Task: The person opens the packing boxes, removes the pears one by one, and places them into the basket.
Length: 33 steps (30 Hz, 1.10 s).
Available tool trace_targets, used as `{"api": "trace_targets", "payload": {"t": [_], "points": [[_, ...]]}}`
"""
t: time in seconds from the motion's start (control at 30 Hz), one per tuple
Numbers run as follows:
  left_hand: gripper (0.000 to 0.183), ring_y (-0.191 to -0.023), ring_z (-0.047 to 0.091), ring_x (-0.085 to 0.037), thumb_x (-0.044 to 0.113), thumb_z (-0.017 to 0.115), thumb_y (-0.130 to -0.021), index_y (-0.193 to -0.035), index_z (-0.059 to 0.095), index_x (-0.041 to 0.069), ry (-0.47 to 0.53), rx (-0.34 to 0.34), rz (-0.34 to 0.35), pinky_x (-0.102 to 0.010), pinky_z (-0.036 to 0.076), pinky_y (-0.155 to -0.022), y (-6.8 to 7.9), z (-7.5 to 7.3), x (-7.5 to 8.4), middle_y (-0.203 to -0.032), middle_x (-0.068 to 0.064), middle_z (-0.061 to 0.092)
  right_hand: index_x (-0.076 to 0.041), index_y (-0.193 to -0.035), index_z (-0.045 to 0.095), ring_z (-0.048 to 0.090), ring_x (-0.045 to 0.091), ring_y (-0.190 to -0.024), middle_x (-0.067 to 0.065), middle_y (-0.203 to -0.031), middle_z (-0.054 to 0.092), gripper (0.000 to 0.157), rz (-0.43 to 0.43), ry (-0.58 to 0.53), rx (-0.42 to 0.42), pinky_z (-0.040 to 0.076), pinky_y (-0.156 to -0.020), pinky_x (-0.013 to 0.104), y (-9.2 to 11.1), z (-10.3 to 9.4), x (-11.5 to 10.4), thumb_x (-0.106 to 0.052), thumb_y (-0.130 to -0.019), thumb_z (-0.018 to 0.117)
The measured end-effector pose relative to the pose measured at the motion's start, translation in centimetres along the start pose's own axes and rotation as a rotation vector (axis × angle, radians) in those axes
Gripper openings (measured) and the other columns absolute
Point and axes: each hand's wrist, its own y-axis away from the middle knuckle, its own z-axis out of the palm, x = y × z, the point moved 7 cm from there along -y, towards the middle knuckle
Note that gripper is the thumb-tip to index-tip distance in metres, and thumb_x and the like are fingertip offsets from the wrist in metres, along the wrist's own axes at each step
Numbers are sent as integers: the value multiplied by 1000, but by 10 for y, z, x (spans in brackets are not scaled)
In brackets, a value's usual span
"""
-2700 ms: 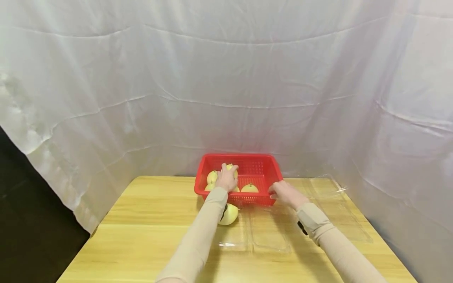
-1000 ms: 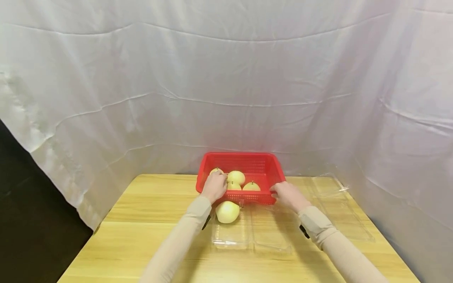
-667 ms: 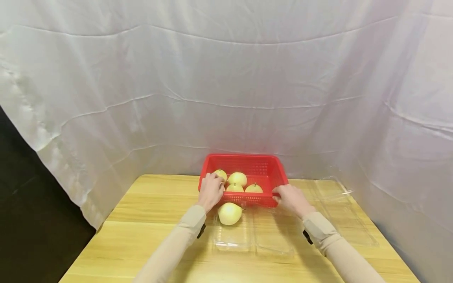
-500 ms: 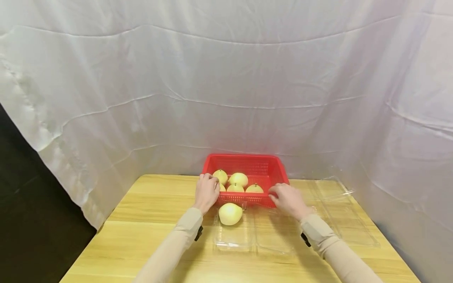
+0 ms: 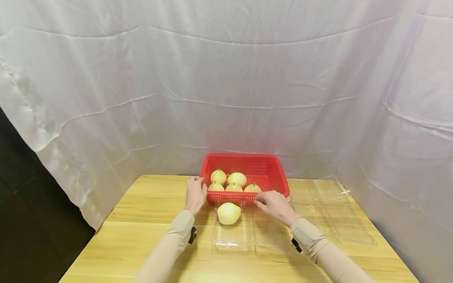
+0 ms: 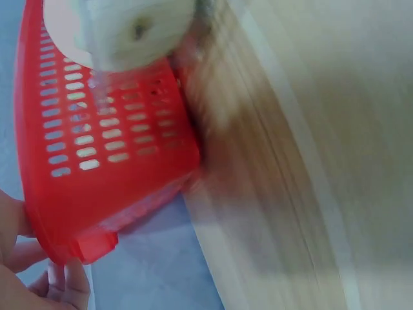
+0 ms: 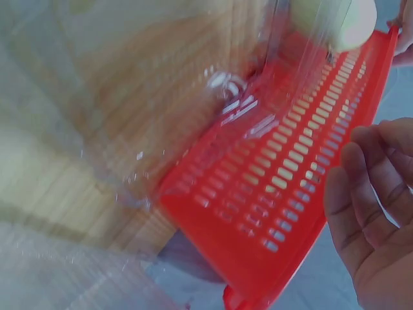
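A red plastic basket (image 5: 263, 184) with slotted walls stands at the back of the table and holds several pale yellow pears (image 5: 236, 179), mostly gathered on its left side. My left hand (image 5: 196, 195) grips the rim at the basket's left end; the left wrist view has the thumb on one side of the rim and fingers beneath. At the front wall is my right hand (image 5: 275, 204), fingers loosely bent, holding nothing and just off the rim in the right wrist view. One pear (image 5: 229, 213) lies in a clear plastic container (image 5: 230, 240) before the basket.
The container's other transparent half (image 5: 270, 239) extends to the right, under the right forearm. More clear plastic packaging (image 5: 339, 212) lies along the table's right side. A pale curtain (image 5: 244, 98) hangs close behind the basket.
My left hand has left the pears inside the basket and moved left to its end rim. My right hand has shifted left along the front wall from the right corner, letting go of the rim.
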Motion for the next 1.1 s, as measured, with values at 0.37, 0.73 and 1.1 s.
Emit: {"api": "trace_targets", "payload": {"t": [0.37, 0.73, 1.1], "points": [[13, -85, 59, -38, 7, 62, -87, -86, 68, -4, -65, -4, -85, -48, 50, -78, -6, 2, -16, -87, -19, 60, -22, -88, 76, 63, 2, -74, -13, -82, 71, 5, -60, -18, -28, 54, -68, 29, -1, 15, -22, -22, -88, 71], [13, -63, 61, -31, 18, 63, -85, -74, 60, 11, -160, -98, -114, -44, 45, -52, -11, 0, -19, -66, -7, 60, -11, -95, 76, 67, 9, -83, -5, -89, 74, 10, -166, -67, -60, 56, -76, 32, -4, 29, -43, -12, -86, 73], [21, -63, 59, -24, 26, 61, -83, -67, 62, 14, -129, -156, -229, -39, 44, -53, -12, 3, -34, -64, -4, 60, -10, -122, 66, 64, 21, -111, 5, -122, 65, 39, -203, -2, -125, 53, -93, 38, -10, 47, -66, -14, -84, 75]]}}
